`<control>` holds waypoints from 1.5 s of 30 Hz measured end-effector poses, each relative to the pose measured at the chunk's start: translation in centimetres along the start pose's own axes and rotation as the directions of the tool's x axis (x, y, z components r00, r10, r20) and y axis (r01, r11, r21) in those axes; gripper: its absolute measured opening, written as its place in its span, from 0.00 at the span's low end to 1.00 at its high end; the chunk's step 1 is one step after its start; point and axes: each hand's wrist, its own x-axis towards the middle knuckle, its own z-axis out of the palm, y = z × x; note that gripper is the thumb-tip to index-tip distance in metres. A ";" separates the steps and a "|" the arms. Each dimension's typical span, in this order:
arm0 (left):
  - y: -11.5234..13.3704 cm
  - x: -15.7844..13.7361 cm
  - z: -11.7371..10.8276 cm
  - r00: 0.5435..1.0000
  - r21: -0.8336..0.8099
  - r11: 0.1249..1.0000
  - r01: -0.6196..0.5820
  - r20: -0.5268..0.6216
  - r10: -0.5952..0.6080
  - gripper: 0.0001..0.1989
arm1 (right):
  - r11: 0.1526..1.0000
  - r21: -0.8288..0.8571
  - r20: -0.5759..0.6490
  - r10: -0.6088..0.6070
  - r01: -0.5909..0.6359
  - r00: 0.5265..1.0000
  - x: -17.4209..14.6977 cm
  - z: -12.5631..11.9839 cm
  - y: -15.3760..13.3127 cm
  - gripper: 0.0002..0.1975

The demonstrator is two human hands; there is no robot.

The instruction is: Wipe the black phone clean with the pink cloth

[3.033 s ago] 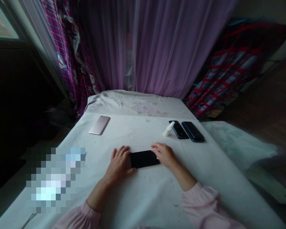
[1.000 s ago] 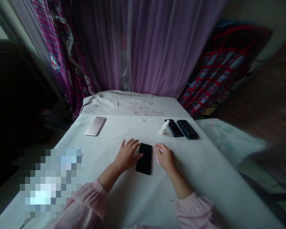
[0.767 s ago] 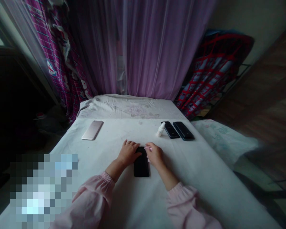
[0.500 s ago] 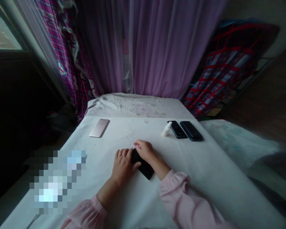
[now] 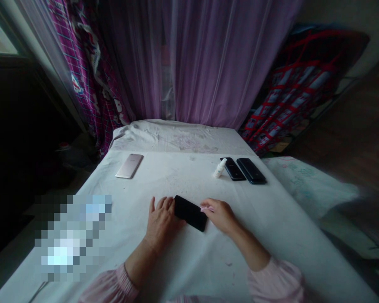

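Note:
A black smartphone (image 5: 191, 213) lies slanted on the white-covered table, its dark face up. My left hand (image 5: 164, 219) is at its left end, with fingertips at the upper corner and the thumb along the near edge, holding it in place. Pinched between the fingers of my right hand (image 5: 221, 213) is a small pink cloth (image 5: 206, 208), which touches the phone's right end. Most of the cloth is hidden by the fingers.
A small white spray bottle (image 5: 220, 168) stands at the back right, beside a dark phone (image 5: 233, 169) and another dark phone (image 5: 251, 171). Back left lies a rose-gold phone (image 5: 129, 166). A blurred-out object (image 5: 72, 237) with a cable sits near the table's left edge.
My right hand has moved right with the pink cloth, from the phone's upper left end to its right end. The phone has turned closer to lengthwise across the table.

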 end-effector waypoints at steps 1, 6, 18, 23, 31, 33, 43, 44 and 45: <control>0.0 0.0 0.0 1.000 0.002 1.000 -0.004 0.005 0.004 0.22 | 1.000 0.012 0.000 0.024 -0.024 1.000 -0.7 -0.6 0.7 0.09; -0.8 1.0 0.1 0.996 0.015 0.998 -0.067 0.057 0.066 0.29 | 0.990 0.074 -0.096 0.131 -0.124 0.987 -2.5 -2.5 2.4 0.11; -1.5 0.6 0.9 0.998 -0.073 0.996 -0.041 0.044 0.044 0.34 | 0.995 0.100 -0.340 0.052 -0.018 0.939 -1.0 -0.2 0.3 0.10; -1.4 -3.0 2.2 0.997 -0.102 0.994 -0.034 -0.067 0.027 0.36 | 0.998 0.024 -0.344 -0.045 0.057 0.938 0.5 0.7 -0.4 0.09; -1.7 -2.7 1.8 0.998 -0.187 0.981 0.055 -0.018 -0.059 0.42 | 0.926 -0.280 -0.280 -0.332 0.254 0.901 1.9 4.2 -1.4 0.15; -1.4 -2.3 2.0 0.998 -0.210 0.977 0.047 -0.027 -0.054 0.44 | 0.910 -0.294 -0.263 -0.372 0.293 0.891 1.5 5.1 -2.2 0.15; -1.0 -1.5 2.3 0.998 -0.265 0.963 0.042 -0.030 -0.052 0.54 | 0.912 -0.260 -0.274 -0.385 0.317 0.881 1.4 4.6 -1.5 0.16; -1.0 -1.6 2.2 0.998 -0.273 0.961 0.036 -0.035 -0.047 0.54 | 0.933 -0.265 -0.335 -0.326 0.244 0.884 1.8 4.0 -0.8 0.15; -1.0 -1.6 2.2 0.998 -0.284 0.958 0.029 -0.039 -0.042 0.54 | 0.946 -0.265 -0.381 -0.280 0.186 0.881 2.2 3.5 -0.2 0.15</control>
